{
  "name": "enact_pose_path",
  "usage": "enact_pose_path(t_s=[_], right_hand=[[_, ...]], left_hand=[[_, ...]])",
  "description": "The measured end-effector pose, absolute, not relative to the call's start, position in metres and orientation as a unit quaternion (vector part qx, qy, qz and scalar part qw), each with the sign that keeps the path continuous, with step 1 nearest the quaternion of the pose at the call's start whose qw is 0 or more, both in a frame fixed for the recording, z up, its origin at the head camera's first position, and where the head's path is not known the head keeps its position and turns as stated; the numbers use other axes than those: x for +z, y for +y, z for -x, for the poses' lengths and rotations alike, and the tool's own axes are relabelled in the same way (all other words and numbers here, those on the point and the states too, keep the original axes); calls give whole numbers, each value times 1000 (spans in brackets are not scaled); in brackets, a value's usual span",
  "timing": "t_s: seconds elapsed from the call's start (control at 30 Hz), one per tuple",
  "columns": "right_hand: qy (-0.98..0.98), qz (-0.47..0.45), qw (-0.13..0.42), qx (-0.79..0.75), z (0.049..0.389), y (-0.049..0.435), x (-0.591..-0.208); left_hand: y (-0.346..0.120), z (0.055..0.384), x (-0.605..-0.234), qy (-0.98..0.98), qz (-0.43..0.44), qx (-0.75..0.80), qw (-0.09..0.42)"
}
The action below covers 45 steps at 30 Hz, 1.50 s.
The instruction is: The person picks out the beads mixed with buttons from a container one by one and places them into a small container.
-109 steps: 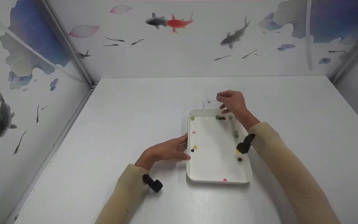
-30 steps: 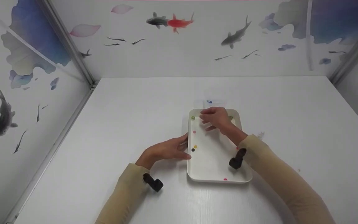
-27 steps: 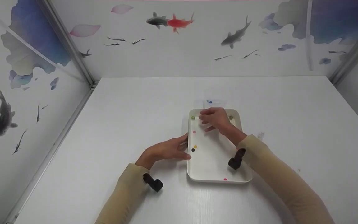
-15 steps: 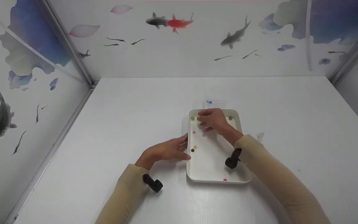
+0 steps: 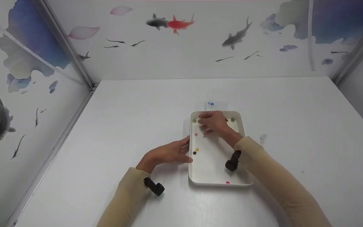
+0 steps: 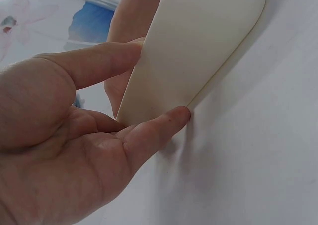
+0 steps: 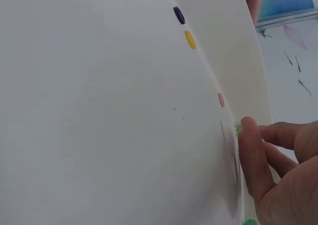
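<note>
A white rectangular tray (image 5: 214, 170) holds small colored pieces. My left hand (image 5: 167, 153) touches its left side, with the thumb at the rim and other fingertips along the outer wall. My right hand (image 5: 214, 122) is over the tray's far end, its fingertips right beside a green marble (image 7: 238, 129) in the far left corner. Another green marble (image 5: 233, 119) lies in the far right corner. Along the left wall are a pink disc (image 5: 196, 134), a yellow disc (image 5: 197, 149) and a dark disc (image 5: 194, 153). A red piece (image 5: 227, 183) lies at the near edge.
Just beyond the tray lies a clear, flat item (image 5: 221, 105) with small blue pieces (image 5: 210, 103) at it. A crumpled-looking translucent object (image 5: 263, 138) is right of the tray. Patterned wall panels (image 5: 172, 44) stand behind and at the left of the white table (image 5: 131, 113).
My right hand has come from beyond the tray's far edge to inside it, then edged left toward the corner marble. More blue shows by the clear item. The left hand stays put.
</note>
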State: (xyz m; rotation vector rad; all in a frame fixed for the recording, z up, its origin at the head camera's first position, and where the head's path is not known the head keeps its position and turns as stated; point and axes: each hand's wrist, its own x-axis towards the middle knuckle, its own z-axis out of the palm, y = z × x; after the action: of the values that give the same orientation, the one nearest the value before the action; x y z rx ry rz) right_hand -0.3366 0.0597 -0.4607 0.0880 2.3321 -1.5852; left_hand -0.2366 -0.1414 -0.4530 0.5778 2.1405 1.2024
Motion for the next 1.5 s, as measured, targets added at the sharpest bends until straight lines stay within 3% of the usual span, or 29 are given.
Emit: enact_pose_path(t_s=[1.5], right_hand=[[823, -17, 120, -556, 336, 41, -468]], left_hand=[[-141, 238, -455, 819, -210, 438, 304]])
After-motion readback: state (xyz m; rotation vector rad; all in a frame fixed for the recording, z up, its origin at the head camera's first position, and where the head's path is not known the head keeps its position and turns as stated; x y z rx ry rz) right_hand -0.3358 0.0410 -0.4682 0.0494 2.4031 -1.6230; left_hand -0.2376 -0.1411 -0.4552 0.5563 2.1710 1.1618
